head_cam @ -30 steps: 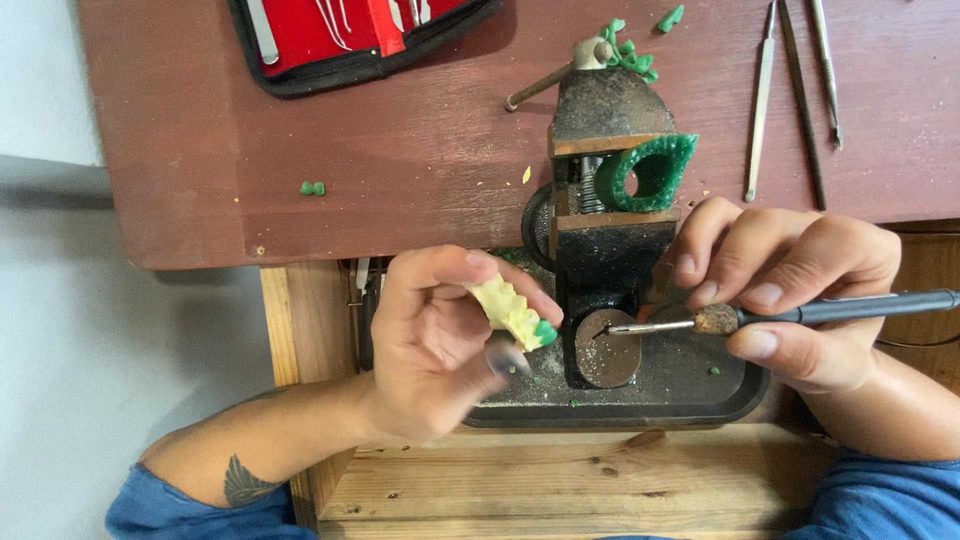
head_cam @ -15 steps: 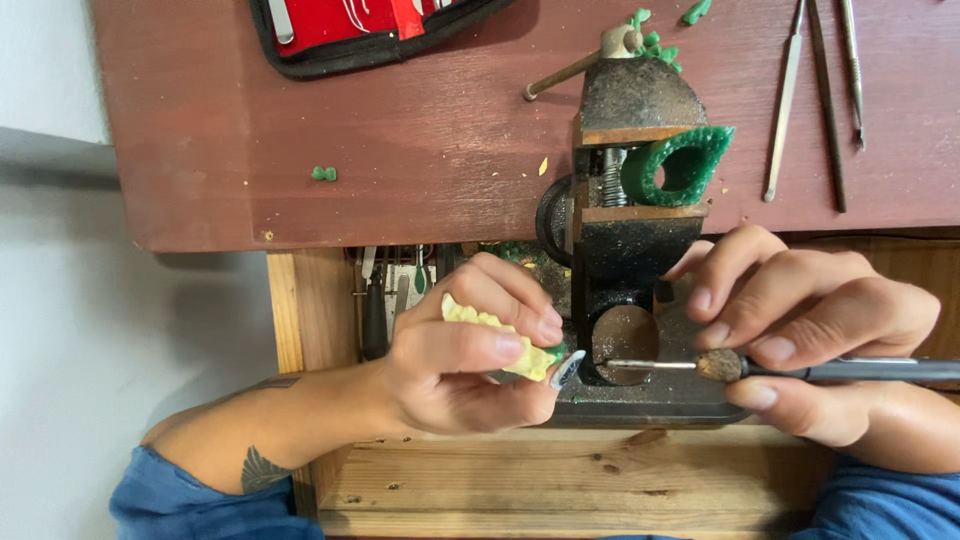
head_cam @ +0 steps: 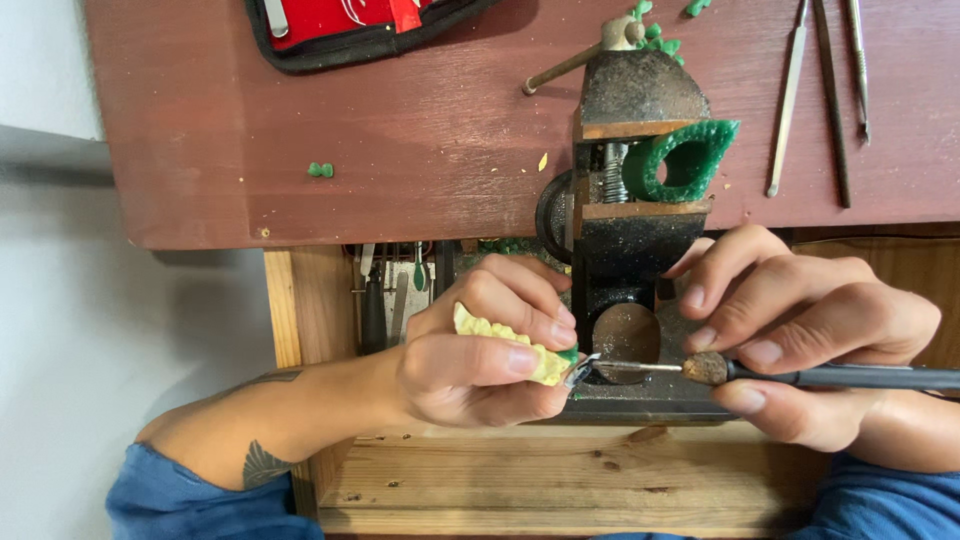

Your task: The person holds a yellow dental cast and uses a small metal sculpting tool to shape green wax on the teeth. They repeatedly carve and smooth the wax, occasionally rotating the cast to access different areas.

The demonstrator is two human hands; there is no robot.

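Just off the bench's (head_cam: 400,150) near edge, the left hand (head_cam: 470,365) pinches a pale yellow wax piece (head_cam: 505,345); it looks light, soft, easily marred; the right hand (head_cam: 800,340) grips a thin-tipped tool (head_cam: 800,376) touching its end.

Upper frame: table top (head_cam: 400,130) looking matt reddish wood; vise (head_cam: 640,240) showing dull, rough dark metal; green wax ring (head_cam: 690,160) appearing grainy.

You work in a craft workshop: a worn metal bench vise (head_cam: 640,230) sits on your reddish workbench (head_cam: 420,140), thin hand tools (head_cam: 815,100) lie alongside, green wax scraps (head_cam: 320,170) scattered about.
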